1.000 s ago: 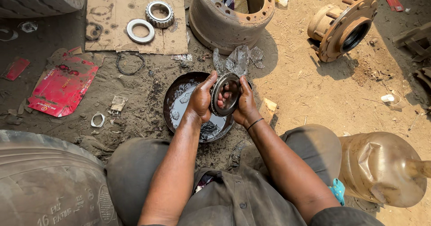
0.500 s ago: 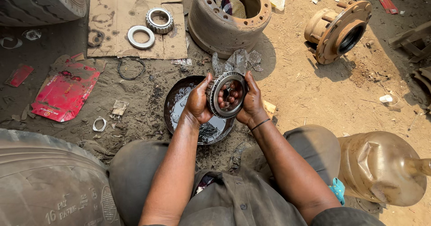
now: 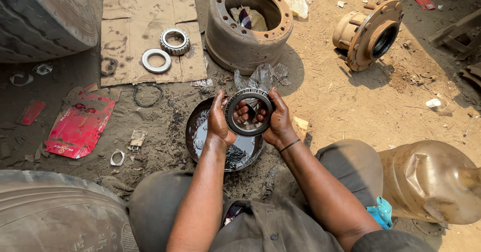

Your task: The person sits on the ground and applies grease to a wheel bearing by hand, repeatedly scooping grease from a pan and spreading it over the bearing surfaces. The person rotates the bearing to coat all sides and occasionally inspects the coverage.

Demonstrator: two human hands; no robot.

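Note:
A large round bearing ring [image 3: 239,127] is held upright between both hands over a shallow dark pan [image 3: 196,134] holding dirty liquid. My left hand [image 3: 218,122] grips its left side with the thumb on the rim. My right hand [image 3: 277,121] grips the right side, its fingertips showing through the ring's opening. The ring's open face is turned toward the camera.
A rusty brake drum [image 3: 240,41] stands just beyond the pan and a wheel hub [image 3: 368,34] lies at upper right. Cardboard [image 3: 135,41] carries a roller bearing [image 3: 175,41] and a pale ring [image 3: 156,60]. Tyres [image 3: 45,16] at upper left, a brown plastic jug [image 3: 433,182] at right, red packaging [image 3: 80,124] at left.
The bearing ring has been turned in my hands from tilted sideways to facing the camera, and raised slightly above the pan. Both hands stay on it.

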